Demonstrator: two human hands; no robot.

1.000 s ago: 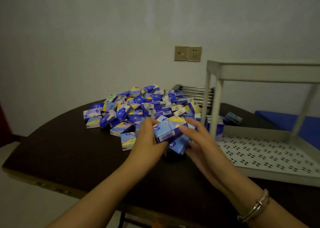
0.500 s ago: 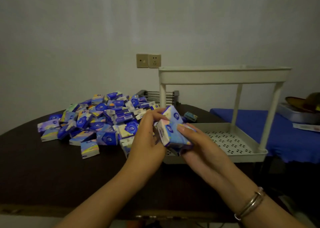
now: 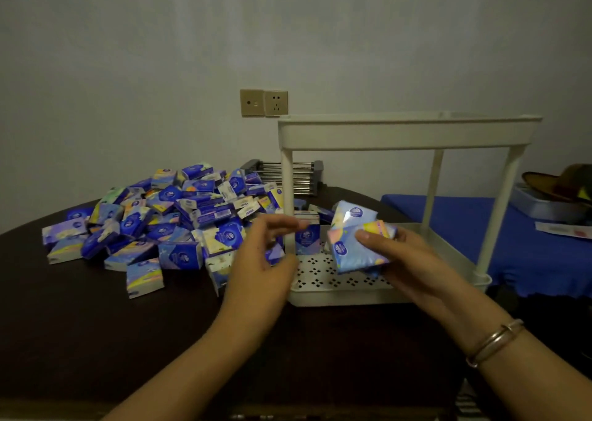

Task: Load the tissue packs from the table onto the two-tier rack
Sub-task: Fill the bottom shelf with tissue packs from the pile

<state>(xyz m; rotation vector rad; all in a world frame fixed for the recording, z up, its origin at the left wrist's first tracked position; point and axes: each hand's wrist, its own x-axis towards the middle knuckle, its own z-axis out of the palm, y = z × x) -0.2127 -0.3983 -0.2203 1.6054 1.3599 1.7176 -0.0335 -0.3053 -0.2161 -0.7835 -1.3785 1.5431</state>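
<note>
Right hand point(image 3: 413, 260) gripped a small stack of tissue packs point(image 3: 355, 238), thumb curled over the top, above the lower tier of the two-tier rack point(image 3: 407, 132); how many packs it held I could not tell, at least two. Half a second earlier both hands had clasped that stack in front of the rack's near left corner; by now the left hand point(image 3: 266, 260) had let go and hung beside the rack's near left post with fingers loosely spread, holding nothing, while the stack had travelled right, in over the tray.

Taken by size: one dark bench point(image 3: 96, 324), carrying one rack of two tiers and four posts, and one large heap of tissue packs point(image 3: 166, 219) to the left, too many to count. One pack point(image 3: 306, 231) stood upright at the lower tier's left end.

Most of the perforated lower tray lay bare, and the bench's near edge in front of the heap was open.
</note>
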